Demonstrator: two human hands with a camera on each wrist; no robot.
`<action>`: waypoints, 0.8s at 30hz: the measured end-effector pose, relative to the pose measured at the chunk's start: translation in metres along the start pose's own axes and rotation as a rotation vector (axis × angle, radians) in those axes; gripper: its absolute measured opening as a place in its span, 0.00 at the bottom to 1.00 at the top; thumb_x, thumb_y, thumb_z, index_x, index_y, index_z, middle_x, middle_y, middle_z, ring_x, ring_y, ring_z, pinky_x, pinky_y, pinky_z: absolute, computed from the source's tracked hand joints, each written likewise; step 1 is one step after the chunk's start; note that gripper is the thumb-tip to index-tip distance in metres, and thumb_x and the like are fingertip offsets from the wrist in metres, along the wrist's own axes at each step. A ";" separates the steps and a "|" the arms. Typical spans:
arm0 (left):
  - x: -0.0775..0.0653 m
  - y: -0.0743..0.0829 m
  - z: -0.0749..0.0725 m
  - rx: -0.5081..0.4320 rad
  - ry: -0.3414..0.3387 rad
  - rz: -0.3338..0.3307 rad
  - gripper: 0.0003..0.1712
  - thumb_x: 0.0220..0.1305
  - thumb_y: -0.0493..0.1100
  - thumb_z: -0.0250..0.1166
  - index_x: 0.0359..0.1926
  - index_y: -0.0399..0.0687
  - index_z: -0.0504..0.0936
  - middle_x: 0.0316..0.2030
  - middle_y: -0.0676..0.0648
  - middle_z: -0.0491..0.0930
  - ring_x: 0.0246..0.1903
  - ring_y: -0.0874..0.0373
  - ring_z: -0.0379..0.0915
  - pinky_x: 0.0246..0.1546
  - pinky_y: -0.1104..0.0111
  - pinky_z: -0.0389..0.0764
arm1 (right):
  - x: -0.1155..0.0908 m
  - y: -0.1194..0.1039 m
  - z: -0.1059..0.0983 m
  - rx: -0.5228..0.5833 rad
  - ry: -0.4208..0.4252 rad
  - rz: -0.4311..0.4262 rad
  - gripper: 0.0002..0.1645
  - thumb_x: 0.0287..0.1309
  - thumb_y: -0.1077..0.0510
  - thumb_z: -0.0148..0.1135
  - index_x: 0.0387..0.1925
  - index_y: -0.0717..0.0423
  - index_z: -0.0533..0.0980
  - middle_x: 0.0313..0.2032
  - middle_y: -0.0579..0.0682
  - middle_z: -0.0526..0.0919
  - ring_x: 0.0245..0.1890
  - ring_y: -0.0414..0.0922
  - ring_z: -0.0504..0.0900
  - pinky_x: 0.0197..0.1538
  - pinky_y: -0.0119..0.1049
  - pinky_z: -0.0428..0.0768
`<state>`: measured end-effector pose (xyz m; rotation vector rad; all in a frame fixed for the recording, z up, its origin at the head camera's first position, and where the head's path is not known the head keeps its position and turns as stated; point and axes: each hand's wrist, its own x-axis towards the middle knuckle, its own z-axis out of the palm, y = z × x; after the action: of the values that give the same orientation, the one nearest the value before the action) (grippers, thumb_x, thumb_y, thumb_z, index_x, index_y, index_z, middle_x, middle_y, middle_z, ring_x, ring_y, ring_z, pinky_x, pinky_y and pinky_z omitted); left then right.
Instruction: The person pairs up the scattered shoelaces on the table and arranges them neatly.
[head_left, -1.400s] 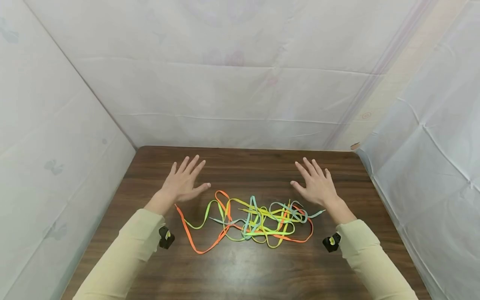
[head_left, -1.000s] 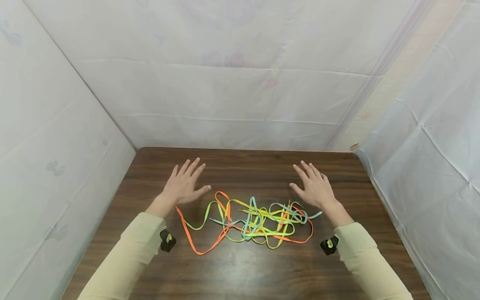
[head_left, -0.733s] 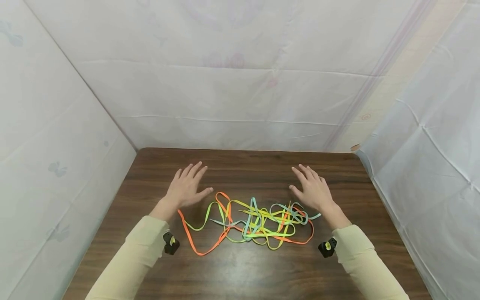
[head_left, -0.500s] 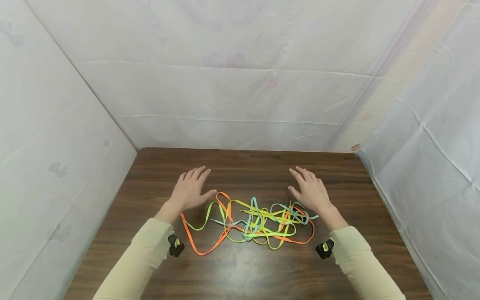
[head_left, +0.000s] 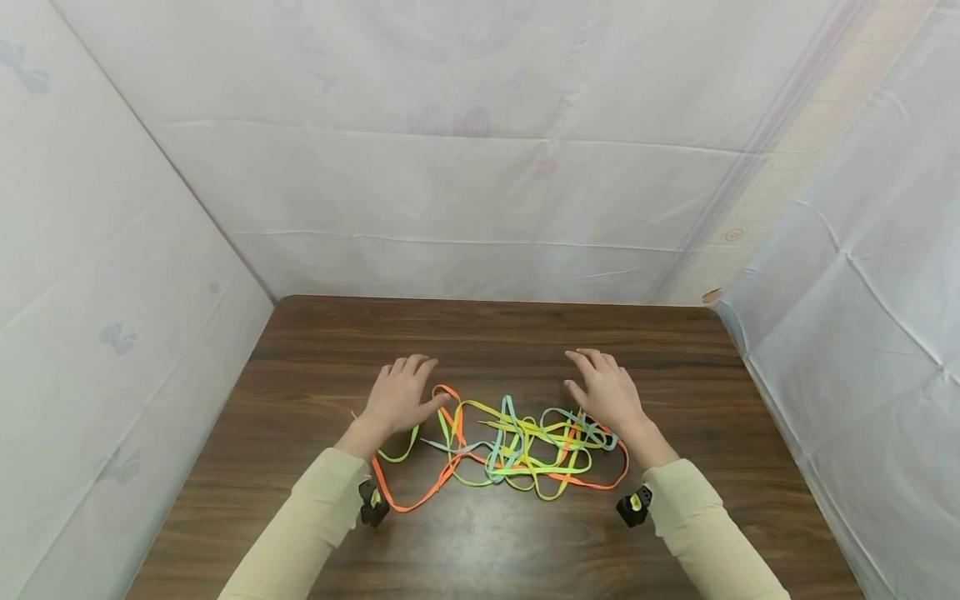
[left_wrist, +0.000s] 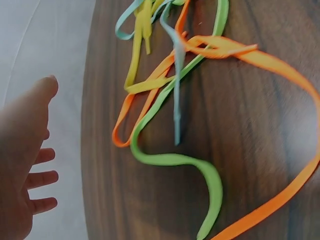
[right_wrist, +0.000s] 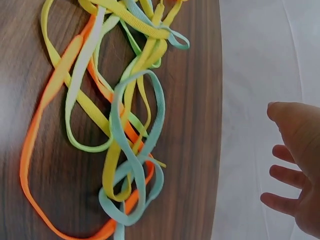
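A tangle of flat shoelaces lies across the middle of the table. It holds an orange shoelace [head_left: 407, 507], a green shoelace [left_wrist: 167, 159], a yellow shoelace [head_left: 551, 496] and a light blue shoelace [right_wrist: 159, 100]. Over the left end hovers my left hand [head_left: 400, 397], fingers spread and slightly bent, hiding part of the orange and green laces. My right hand [head_left: 611, 396] hovers over the right end with loosely bent fingers, covering a blue lace tip. Neither hand holds anything. Both wrist views show the hands apart from the laces.
The dark wood table [head_left: 480, 558] has its far edge against a white sheet wall [head_left: 480, 200]. More white sheeting stands at the left and right sides. Small black wrist cameras hang under both sleeves.
Both hands have moved inward and nearer the person, toward the shoelaces. Their fingers have gone from widely spread to more bent. The laces have stayed where they were.
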<state>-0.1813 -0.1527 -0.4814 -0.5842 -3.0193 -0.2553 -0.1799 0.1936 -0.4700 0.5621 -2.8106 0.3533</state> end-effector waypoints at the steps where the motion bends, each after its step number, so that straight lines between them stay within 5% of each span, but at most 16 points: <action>1: 0.000 0.002 0.002 0.001 0.003 0.003 0.39 0.58 0.66 0.55 0.63 0.46 0.66 0.58 0.41 0.67 0.56 0.43 0.63 0.53 0.48 0.65 | 0.000 -0.002 0.001 0.002 0.000 -0.001 0.29 0.56 0.51 0.62 0.59 0.52 0.69 0.53 0.57 0.73 0.52 0.57 0.72 0.42 0.51 0.76; 24: -0.009 0.028 0.052 -0.003 -0.049 -0.082 0.24 0.51 0.63 0.64 0.37 0.49 0.77 0.41 0.45 0.74 0.38 0.49 0.71 0.40 0.54 0.73 | -0.003 -0.030 0.034 0.034 -0.010 -0.041 0.21 0.54 0.52 0.64 0.50 0.51 0.76 0.44 0.52 0.77 0.43 0.51 0.76 0.37 0.44 0.76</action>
<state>-0.1639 -0.1209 -0.5295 -0.4744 -3.0948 -0.2534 -0.1719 0.1582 -0.4973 0.6289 -2.8027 0.3916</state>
